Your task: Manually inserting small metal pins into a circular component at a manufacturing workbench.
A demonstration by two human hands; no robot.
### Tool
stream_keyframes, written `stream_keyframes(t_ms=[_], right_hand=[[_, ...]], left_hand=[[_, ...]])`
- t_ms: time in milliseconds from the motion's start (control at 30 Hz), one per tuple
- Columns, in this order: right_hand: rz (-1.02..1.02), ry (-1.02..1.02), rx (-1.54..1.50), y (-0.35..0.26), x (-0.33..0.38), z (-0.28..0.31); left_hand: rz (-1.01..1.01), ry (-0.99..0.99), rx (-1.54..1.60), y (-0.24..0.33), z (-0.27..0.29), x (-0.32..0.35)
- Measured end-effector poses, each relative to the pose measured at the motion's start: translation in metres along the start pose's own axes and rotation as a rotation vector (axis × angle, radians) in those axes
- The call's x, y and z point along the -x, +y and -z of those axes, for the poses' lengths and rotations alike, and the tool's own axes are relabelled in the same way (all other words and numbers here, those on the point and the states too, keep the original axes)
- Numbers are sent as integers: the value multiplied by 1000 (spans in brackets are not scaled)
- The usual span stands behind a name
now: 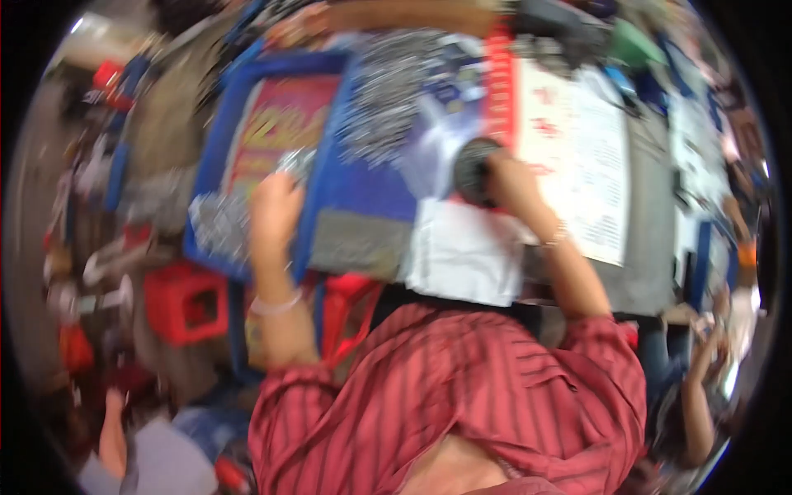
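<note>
My left hand (279, 198) is over a blue tray (318, 165), its fingers curled. Shiny silvery pieces (299, 163) show at its fingertips, too smeared to name. More clear, glinting pieces (219, 224) lie in the tray's near left corner, beside a red and yellow printed sheet (276, 115). My right hand (513, 186) is closed at the right side of a dark round object (475, 172), whose kind I cannot make out. Just below that object, a white cloth or sheet (466, 256) lies at the table's near edge.
A heap of silvery metal pieces (384, 91) lies on the blue surface between the tray and my right hand. Printed white sheets (577, 165) with a red strip lie on the right. A red stool (186, 301) stands at lower left. Other people's arms (700, 404) show at the edges.
</note>
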State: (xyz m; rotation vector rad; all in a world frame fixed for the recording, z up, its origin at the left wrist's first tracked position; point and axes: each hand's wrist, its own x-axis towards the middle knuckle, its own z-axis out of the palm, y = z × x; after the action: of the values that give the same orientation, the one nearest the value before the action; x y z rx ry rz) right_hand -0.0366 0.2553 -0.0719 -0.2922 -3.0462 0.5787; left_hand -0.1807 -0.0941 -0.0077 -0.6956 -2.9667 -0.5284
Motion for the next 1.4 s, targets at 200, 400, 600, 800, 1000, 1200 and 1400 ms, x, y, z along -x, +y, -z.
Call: stream_keyframes(t_ms=[200,400,600,800,1000,1200,1400], right_hand=[[60,26,8,-12,-2,-11],[100,132,-28,-17,15,3],[43,71,-64,-23,18,19],[82,141,-161,-24,3,-1],[-46,113,-207,-11,18,20],[69,122,-230,-35,11,5],[77,209,-245,-27,27,15]], left_hand=[[40,-63,-115,-17,0,8],[105,-193,-62,-3,18,9],[25,-264,-137,-7,21,8],[30,-209,-82,-26,17,14],[-166,-244,128,-16,6,-14],[18,-291,147,-75,1,4],[1,-282,118,-30,6,3]])
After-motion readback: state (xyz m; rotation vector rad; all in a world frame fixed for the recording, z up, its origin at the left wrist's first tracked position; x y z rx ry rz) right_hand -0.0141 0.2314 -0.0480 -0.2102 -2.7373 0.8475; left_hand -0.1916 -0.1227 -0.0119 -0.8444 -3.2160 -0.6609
